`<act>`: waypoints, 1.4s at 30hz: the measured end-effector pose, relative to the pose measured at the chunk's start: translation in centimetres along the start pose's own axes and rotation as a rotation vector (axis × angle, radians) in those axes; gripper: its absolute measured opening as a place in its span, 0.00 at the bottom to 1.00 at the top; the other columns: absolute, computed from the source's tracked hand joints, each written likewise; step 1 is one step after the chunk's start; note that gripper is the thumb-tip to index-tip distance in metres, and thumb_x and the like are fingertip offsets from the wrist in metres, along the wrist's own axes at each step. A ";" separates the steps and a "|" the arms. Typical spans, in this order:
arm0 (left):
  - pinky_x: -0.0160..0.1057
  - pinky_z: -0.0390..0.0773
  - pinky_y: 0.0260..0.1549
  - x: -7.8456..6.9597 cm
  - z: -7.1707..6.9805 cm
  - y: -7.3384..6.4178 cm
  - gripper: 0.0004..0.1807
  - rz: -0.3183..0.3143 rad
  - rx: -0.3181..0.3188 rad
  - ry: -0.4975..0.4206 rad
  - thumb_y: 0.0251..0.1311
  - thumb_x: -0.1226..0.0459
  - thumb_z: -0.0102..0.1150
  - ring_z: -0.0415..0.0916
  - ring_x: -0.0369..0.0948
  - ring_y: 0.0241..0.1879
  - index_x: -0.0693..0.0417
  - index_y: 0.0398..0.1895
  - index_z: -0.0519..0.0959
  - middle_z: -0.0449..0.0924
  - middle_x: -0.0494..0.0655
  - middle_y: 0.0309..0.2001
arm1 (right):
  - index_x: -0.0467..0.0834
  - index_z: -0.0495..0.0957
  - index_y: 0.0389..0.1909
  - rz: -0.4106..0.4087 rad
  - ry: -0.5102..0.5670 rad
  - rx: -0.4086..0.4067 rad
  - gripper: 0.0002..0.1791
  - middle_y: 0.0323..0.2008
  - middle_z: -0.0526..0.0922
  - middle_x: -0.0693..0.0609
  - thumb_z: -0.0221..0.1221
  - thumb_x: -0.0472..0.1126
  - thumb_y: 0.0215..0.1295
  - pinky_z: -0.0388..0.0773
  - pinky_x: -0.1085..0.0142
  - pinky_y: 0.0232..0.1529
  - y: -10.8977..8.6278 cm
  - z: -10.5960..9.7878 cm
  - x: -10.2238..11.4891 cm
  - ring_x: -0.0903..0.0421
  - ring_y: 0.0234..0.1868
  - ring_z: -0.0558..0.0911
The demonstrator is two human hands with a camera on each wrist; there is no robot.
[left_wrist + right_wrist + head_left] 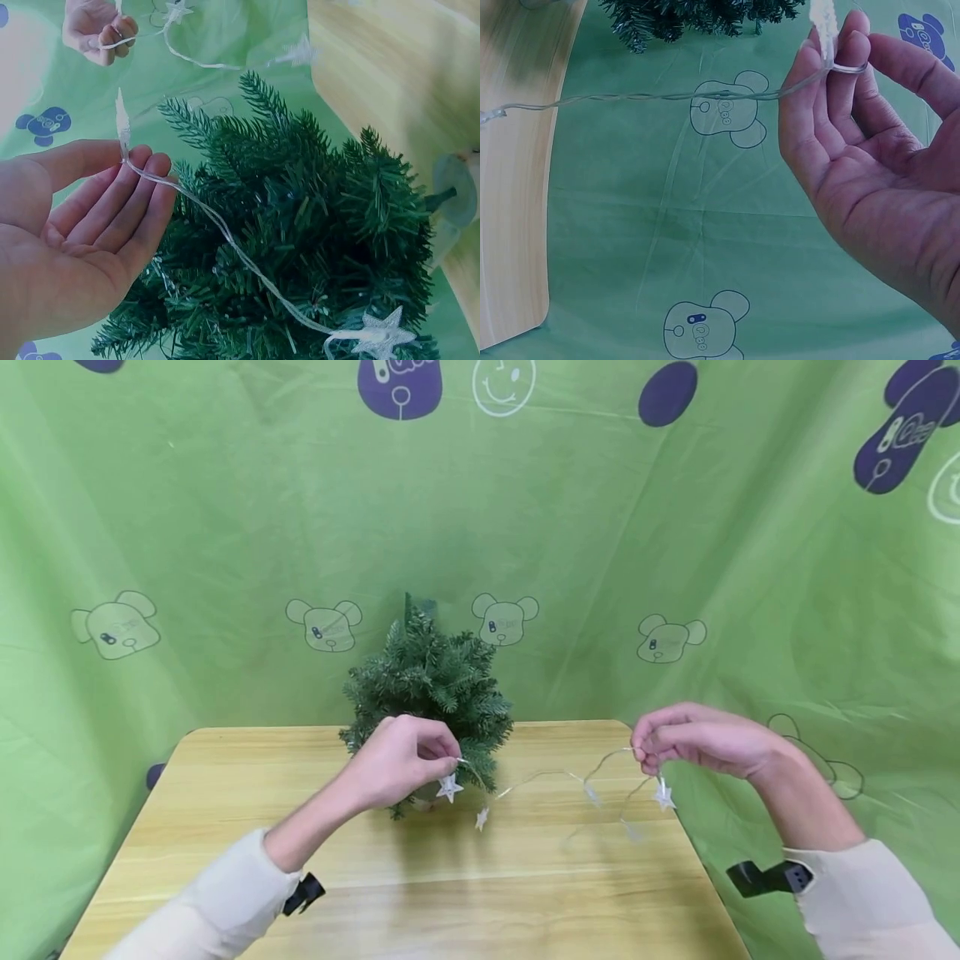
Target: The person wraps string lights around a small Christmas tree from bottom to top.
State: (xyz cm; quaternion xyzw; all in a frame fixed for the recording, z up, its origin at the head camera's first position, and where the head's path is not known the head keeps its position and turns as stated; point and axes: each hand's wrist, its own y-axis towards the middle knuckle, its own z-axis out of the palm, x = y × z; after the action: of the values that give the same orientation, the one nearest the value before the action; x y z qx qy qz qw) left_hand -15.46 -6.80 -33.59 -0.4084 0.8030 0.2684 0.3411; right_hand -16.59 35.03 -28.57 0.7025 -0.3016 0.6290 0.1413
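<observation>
A string of star lights hangs in a loose curve between the two hands. My left hand pinches its clear wire beside one white star, in front of the small green Christmas tree. Another star dangles just along the wire from those fingers. To the right, my right hand pinches the wire between thumb and fingertips near a further star. Twisted wire runs leftward from the right fingers in the right wrist view. The tree's base is mostly hidden behind the left hand.
The tree stands toward the back of a light wooden table. Behind and on both sides hangs a green curtain with bear prints. Black straps sit at both sleeve cuffs.
</observation>
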 end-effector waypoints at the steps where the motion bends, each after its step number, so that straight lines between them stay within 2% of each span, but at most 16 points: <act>1: 0.35 0.85 0.42 -0.1 0.1 0.0 0.03 0.001 0.005 -0.002 0.61 0.66 0.67 0.83 0.32 0.35 0.47 0.35 0.86 0.88 0.38 0.33 | 0.32 0.79 0.48 -0.001 0.001 0.001 0.15 0.40 0.85 0.49 0.43 0.26 0.74 0.83 0.61 0.50 0.0 0.0 0.0 0.57 0.42 0.84; 4: 0.34 0.85 0.41 -0.1 0.3 0.1 0.02 0.013 -0.007 0.013 0.61 0.66 0.67 0.84 0.32 0.34 0.49 0.35 0.86 0.88 0.39 0.33 | 0.33 0.79 0.47 0.001 0.004 -0.003 0.15 0.40 0.85 0.49 0.43 0.26 0.74 0.83 0.61 0.50 0.0 0.0 0.0 0.57 0.42 0.84; 11: 0.30 0.85 0.38 0.4 1.2 0.1 0.02 0.023 -0.091 0.080 0.61 0.67 0.67 0.84 0.33 0.34 0.53 0.35 0.86 0.89 0.42 0.33 | 0.33 0.79 0.47 0.011 0.002 -0.014 0.14 0.40 0.85 0.49 0.44 0.26 0.74 0.83 0.61 0.50 0.0 0.0 -0.2 0.56 0.42 0.84; 16: 0.30 0.86 0.37 0.7 1.8 0.1 0.03 0.108 -0.119 0.206 0.60 0.70 0.66 0.87 0.37 0.34 0.56 0.36 0.86 0.90 0.47 0.35 | 0.33 0.79 0.48 -0.004 0.006 -0.006 0.15 0.41 0.85 0.48 0.43 0.26 0.74 0.83 0.61 0.50 0.0 -0.1 -0.5 0.56 0.42 0.85; 20: 0.24 0.82 0.30 1.0 2.1 0.0 0.05 0.154 -0.116 0.257 0.59 0.73 0.65 0.86 0.37 0.28 0.58 0.37 0.86 0.90 0.51 0.36 | 0.32 0.79 0.49 -0.004 0.003 -0.005 0.15 0.41 0.85 0.48 0.43 0.26 0.74 0.83 0.61 0.51 0.0 -0.2 -0.6 0.56 0.42 0.84; 24: 0.23 0.81 0.29 1.1 2.4 -0.1 0.07 0.167 -0.127 0.280 0.59 0.75 0.63 0.84 0.36 0.25 0.59 0.37 0.86 0.90 0.53 0.36 | 0.32 0.79 0.49 -0.001 -0.003 -0.007 0.15 0.41 0.85 0.48 0.43 0.26 0.74 0.83 0.61 0.51 0.0 -0.2 -0.7 0.56 0.42 0.84; 29: 0.26 0.84 0.32 1.3 2.6 -0.1 0.09 0.180 -0.156 0.296 0.57 0.76 0.63 0.86 0.38 0.28 0.59 0.38 0.86 0.90 0.52 0.36 | 0.32 0.78 0.48 -0.002 -0.003 -0.006 0.15 0.41 0.85 0.48 0.43 0.26 0.74 0.83 0.60 0.50 0.0 -0.1 -0.7 0.56 0.42 0.84; 36: 0.26 0.83 0.32 1.5 2.8 -0.2 0.12 0.206 -0.181 0.305 0.53 0.78 0.64 0.86 0.39 0.29 0.60 0.39 0.86 0.90 0.53 0.37 | 0.32 0.79 0.48 -0.001 0.012 -0.006 0.15 0.41 0.85 0.48 0.43 0.26 0.74 0.84 0.61 0.50 0.1 -0.1 -0.8 0.56 0.42 0.84; 42: 0.30 0.86 0.35 1.2 2.7 -0.3 0.12 0.199 -0.165 0.285 0.53 0.78 0.65 0.88 0.40 0.31 0.61 0.40 0.86 0.90 0.54 0.39 | 0.33 0.79 0.48 0.000 0.008 -0.010 0.15 0.41 0.85 0.48 0.43 0.26 0.74 0.83 0.61 0.50 0.1 -0.1 -0.7 0.56 0.42 0.84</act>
State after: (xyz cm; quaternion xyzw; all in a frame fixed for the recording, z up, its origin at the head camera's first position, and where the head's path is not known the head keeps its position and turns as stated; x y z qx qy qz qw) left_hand -14.86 -5.56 -36.25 -0.3874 0.8548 0.3053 0.1612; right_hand -16.78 35.24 -29.28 0.6992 -0.3042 0.6303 0.1462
